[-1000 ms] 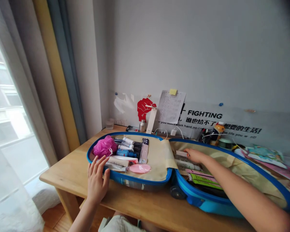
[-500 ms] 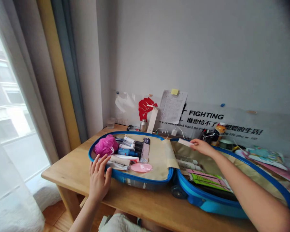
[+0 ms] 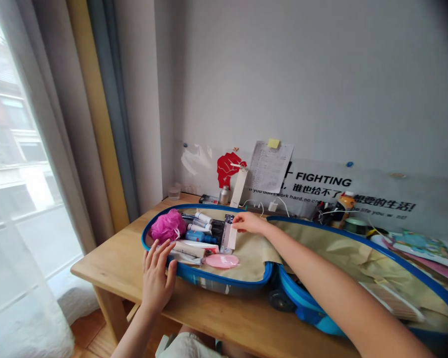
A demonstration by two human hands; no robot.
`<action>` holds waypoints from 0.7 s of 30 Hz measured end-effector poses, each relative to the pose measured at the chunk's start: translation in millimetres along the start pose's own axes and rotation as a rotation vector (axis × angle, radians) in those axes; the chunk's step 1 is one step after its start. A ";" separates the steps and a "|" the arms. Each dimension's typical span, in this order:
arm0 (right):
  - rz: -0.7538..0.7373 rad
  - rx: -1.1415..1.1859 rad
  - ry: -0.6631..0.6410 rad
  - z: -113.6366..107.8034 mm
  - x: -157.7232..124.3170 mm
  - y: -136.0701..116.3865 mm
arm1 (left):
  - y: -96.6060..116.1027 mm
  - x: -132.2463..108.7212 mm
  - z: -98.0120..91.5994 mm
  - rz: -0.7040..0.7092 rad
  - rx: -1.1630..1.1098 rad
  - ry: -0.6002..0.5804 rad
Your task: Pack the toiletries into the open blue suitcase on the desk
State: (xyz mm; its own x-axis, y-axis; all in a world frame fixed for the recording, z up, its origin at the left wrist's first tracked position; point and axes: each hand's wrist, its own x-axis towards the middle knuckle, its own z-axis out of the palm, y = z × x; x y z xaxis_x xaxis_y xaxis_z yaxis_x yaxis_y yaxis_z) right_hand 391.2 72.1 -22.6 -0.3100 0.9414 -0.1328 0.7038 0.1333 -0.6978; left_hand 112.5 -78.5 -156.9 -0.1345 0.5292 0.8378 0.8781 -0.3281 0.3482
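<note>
An open blue suitcase (image 3: 224, 284) lies on a wooden desk (image 3: 115, 258). Its left half holds a pink bath pouf (image 3: 166, 226), several tubes and bottles (image 3: 196, 233) and a pink oval case (image 3: 221, 261). My left hand (image 3: 157, 280) rests on the near left rim of that half, fingers spread. My right hand (image 3: 249, 223) reaches over the left half and pinches a small white box (image 3: 232, 238), which hangs beside a long grey-white box in the case. The right half (image 3: 358, 253) is lined with tan fabric.
Against the wall stand a small silver bottle (image 3: 224, 195), a white charger with cable (image 3: 272, 205), a drink bottle (image 3: 345, 204) and a "FIGHTING" poster (image 3: 323, 178). Books and papers (image 3: 421, 246) lie at the far right. Curtains and a window (image 3: 30, 164) fill the left.
My right hand lifted the small white box out of the right half and carried it left over the left half. My left hand stayed on the rim.
</note>
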 end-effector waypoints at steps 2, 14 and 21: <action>0.021 -0.039 -0.041 12.5 5.6 -1.7 | -0.1 0.0 -0.3 -0.006 0.000 -0.006; 0.032 -0.268 -0.014 28.0 4.2 2.7 | 0.4 -0.3 0.2 -0.019 -0.015 0.001; -0.099 -0.333 -0.081 25.9 -9.7 -0.5 | 2.2 1.0 -1.1 -0.011 -0.007 -0.001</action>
State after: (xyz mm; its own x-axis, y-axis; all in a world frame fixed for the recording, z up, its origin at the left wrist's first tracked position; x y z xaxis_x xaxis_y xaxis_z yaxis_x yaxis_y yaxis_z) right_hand 377.3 54.8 -39.2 -0.4272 0.8932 -0.1405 0.8334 0.3288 -0.4442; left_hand 113.8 -79.6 -154.8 -0.1433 0.5336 0.8335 0.8733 -0.3280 0.3602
